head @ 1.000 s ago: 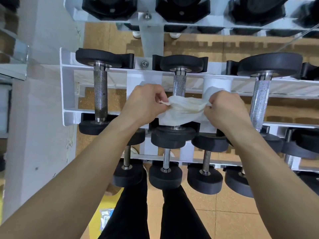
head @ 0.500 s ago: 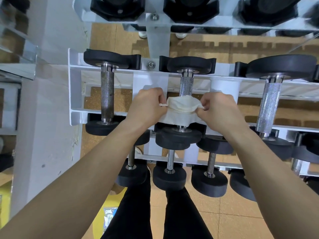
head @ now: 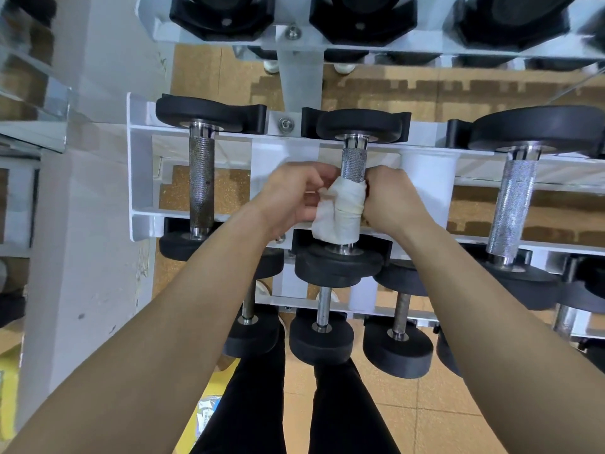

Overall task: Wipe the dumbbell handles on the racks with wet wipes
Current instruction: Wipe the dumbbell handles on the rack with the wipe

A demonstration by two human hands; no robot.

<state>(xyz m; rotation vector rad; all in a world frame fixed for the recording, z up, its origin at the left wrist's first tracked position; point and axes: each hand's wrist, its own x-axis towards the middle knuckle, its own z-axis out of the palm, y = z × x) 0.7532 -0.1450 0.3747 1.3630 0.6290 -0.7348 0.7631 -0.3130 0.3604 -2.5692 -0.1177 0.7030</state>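
Observation:
A white wet wipe [head: 340, 213] is wrapped round the lower part of the knurled handle [head: 353, 162] of the middle dumbbell on the white rack [head: 139, 178]. My left hand [head: 291, 194] holds the wipe's loose end on the left of the handle. My right hand [head: 388, 199] grips the wrapped wipe from the right. The upper part of that handle shows bare above the wipe. A darker handle [head: 201, 183] sits to the left and a thicker shiny handle [head: 512, 203] to the right.
A lower rack tier holds several small black dumbbells [head: 322, 335] near my legs. An upper tier carries large black weights [head: 222, 14]. A white wall or pillar [head: 82, 257] stands at the left. A wipe packet [head: 206, 411] lies on the yellow floor by my left leg.
The wipe was stretched flat between both hands across the handle; it is now wrapped tightly round it, and my hands have closed in against the handle's sides.

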